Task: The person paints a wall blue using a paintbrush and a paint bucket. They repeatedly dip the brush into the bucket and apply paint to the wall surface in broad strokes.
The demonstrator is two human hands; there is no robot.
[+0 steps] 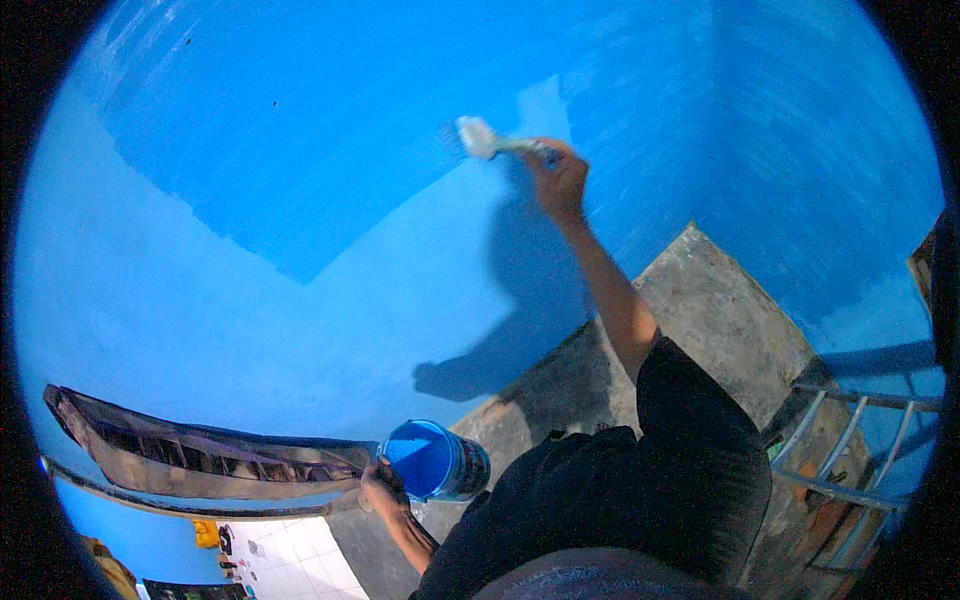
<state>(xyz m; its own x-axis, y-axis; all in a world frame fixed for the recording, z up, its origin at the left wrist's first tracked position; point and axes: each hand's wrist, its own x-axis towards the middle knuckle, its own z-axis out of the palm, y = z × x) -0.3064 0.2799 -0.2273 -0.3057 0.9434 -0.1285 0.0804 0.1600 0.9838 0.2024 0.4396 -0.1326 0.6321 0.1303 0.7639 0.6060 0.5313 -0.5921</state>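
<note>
My right hand (561,176), arm raised, grips the handle of a paintbrush (491,139). The whitish brush head is against or close to the blue wall (375,135), at the edge between darker and lighter blue; its tip is blurred. Lower down, my left hand (386,487) holds a bucket (471,465) by its rim, with blue paint (420,461) inside. The bucket's mouth faces the wall and its outside bears printing. My arm's shadow falls on the lighter part of the wall.
A ladder-like metal frame (844,442) stands at lower right. Grey bare floor (712,300) meets the walls at a corner. A long, shelf-like object (225,457) lies along the wall at left. Beyond it are white floor tiles (292,555) with a yellow item (205,533) and small things.
</note>
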